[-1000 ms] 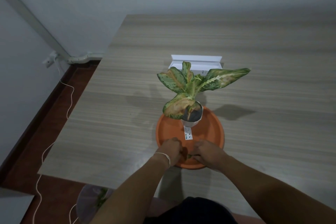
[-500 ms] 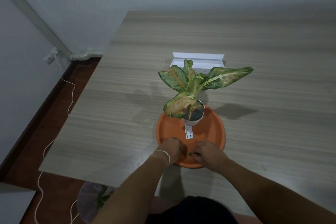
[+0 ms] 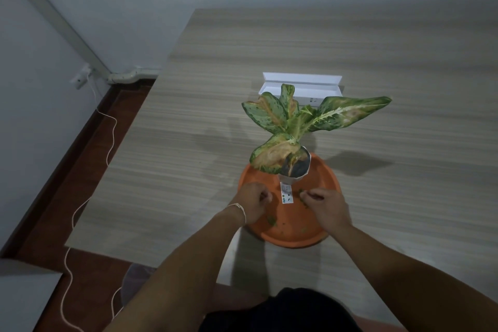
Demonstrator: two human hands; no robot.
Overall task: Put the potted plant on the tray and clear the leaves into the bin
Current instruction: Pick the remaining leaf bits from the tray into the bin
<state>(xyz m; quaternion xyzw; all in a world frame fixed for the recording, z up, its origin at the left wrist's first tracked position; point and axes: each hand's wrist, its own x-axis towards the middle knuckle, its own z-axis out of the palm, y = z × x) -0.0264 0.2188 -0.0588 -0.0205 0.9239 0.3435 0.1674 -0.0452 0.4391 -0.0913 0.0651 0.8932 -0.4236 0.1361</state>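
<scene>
Wood-grain table [image 3: 350, 48] holds an orange tray [image 3: 327, 172] with the potted plant [image 3: 295, 167] at its 12 o'clock; leaf scraps [image 3: 271, 219] lie between the clenched left hand [image 3: 252, 203] and the right hand [image 3: 327, 206] pinching a leaf bit [image 3: 301, 193].

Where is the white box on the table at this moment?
In the head view, the white box lies on the table beyond the potted plant, partly hidden behind its leaves, farther from the person than the orange tray.
</scene>
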